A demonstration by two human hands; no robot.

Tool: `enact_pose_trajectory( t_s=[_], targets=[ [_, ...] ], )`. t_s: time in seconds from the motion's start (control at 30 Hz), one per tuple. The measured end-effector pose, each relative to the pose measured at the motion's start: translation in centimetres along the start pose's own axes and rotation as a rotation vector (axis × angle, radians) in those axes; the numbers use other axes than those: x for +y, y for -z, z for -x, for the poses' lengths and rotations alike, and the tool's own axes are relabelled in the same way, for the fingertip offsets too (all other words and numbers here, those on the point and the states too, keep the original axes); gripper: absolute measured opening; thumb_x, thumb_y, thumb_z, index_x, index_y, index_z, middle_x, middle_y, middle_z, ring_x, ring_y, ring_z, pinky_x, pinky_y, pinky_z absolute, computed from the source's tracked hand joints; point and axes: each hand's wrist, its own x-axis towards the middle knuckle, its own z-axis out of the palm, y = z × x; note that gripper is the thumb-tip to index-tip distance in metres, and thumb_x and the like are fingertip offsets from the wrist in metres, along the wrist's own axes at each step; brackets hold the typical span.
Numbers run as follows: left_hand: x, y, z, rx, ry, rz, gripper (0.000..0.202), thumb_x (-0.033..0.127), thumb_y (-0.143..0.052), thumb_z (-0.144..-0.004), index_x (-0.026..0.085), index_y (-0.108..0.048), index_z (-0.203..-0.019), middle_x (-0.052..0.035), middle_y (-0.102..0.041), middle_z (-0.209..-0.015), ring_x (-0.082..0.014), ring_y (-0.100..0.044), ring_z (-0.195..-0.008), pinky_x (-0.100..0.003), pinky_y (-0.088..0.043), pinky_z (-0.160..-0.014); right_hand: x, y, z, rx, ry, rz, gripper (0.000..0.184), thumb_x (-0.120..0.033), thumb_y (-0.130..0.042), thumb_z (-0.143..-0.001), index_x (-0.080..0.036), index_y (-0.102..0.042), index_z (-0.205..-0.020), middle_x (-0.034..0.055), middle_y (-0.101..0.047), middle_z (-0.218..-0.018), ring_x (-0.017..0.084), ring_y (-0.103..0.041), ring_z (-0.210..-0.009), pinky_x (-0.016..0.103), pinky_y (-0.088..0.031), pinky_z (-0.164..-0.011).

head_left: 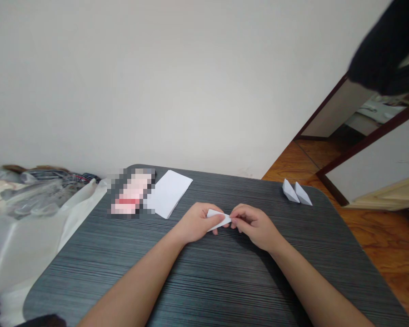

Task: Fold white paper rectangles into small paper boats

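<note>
A small folded piece of white paper [212,213] is held between my two hands above the middle of the table. My left hand [198,222] is closed on its wide left part, thumb lying across the top. At the narrow right tip, my right hand [251,224] pinches the paper between thumb and fingertips. Two folded white paper boats [292,191] stand side by side at the table's far right corner. Left of my hands lies a stack of white paper sheets [172,193].
The dark wood-grain table [204,286] has rounded corners and meets a pale wall [197,81] at its far edge. A pixelated pink and white object [133,193] lies beside the sheets. Plastic-wrapped things [37,195] crowd the left. Wooden floor [388,240] shows at right.
</note>
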Motion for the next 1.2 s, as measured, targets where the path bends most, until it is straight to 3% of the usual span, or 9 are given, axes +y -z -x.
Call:
enact_pose_trajectory(
  t_s=[0.13, 0.47, 0.7, 0.9, 1.07, 1.2],
  targets=[
    [0.1, 0.0, 0.0, 0.0, -0.003, 0.001, 0.027, 0.032, -0.05, -0.082, 0.012, -0.068, -0.083, -0.0057, -0.067, -0.074, -0.0101, -0.056, -0.055, -0.02, -0.041, -0.054, 0.3, -0.3, 0.0, 0.012, -0.066, -0.092, 0.001, -0.019, -0.055, -0.084, -0.019, -0.054, -0.084, 0.0001, -0.057, -0.071, 0.012, -0.054, -0.063, 0.023, -0.042, -0.057],
    [0.1, 0.1, 0.0, 0.024, 0.015, -0.102, 0.032, 0.036, -0.05, -0.082, 0.012, -0.07, -0.078, -0.0038, -0.064, -0.062, -0.0111, -0.052, -0.054, -0.02, -0.035, -0.049, 0.6, -0.3, 0.2, -0.032, -0.102, -0.1, 0.012, -0.02, -0.055, -0.083, -0.02, -0.043, -0.081, -0.0029, -0.051, -0.067, 0.011, -0.049, -0.06, 0.023, -0.039, -0.057],
    [-0.7, -0.3, -0.2, 0.052, 0.035, -0.086, 0.023, 0.032, -0.056, -0.077, 0.013, -0.069, -0.079, -0.0026, -0.062, -0.06, -0.011, -0.054, -0.055, -0.019, -0.037, -0.05, 0.3, -0.4, 0.1, -0.07, -0.095, 0.018, 0.01, -0.02, -0.056, -0.083, -0.019, -0.047, -0.078, -0.0019, -0.054, -0.067, 0.011, -0.05, -0.06, 0.023, -0.039, -0.057],
    [-0.3, -0.2, -0.2, 0.057, 0.03, -0.065, 0.023, 0.03, -0.054, -0.078, 0.013, -0.069, -0.082, -0.0022, -0.062, -0.06, -0.0099, -0.054, -0.053, -0.018, -0.037, -0.048, -0.3, -0.2, 0.1, -0.1, -0.122, -0.035, 0.008, -0.021, -0.052, -0.085, -0.017, -0.054, -0.091, -0.0003, -0.058, -0.068, 0.011, -0.055, -0.059, 0.022, -0.042, -0.056],
    [-0.4, -0.3, -0.1, 0.056, 0.02, -0.064, 0.024, 0.031, -0.054, -0.079, 0.013, -0.069, -0.081, -0.0029, -0.063, -0.061, -0.0107, -0.055, -0.054, -0.019, -0.038, -0.05, -0.8, 0.0, 0.0, -0.14, -0.158, 0.156, 0.021, -0.023, -0.046, -0.089, -0.016, -0.06, -0.075, -0.0011, -0.057, -0.055, 0.01, -0.053, -0.049, 0.021, -0.04, -0.052],
    [-0.8, -0.4, -0.1, 0.057, 0.016, -0.106, 0.023, 0.03, -0.053, -0.078, 0.013, -0.069, -0.081, -0.0035, -0.064, -0.063, -0.0119, -0.057, -0.056, -0.019, -0.039, -0.051, -0.9, 0.0, -0.1, -0.162, -0.175, 0.198, 0.024, -0.024, -0.046, -0.088, -0.016, -0.058, -0.07, -0.0002, -0.059, -0.057, 0.01, -0.056, -0.049, 0.02, -0.041, -0.052]
  ],
)
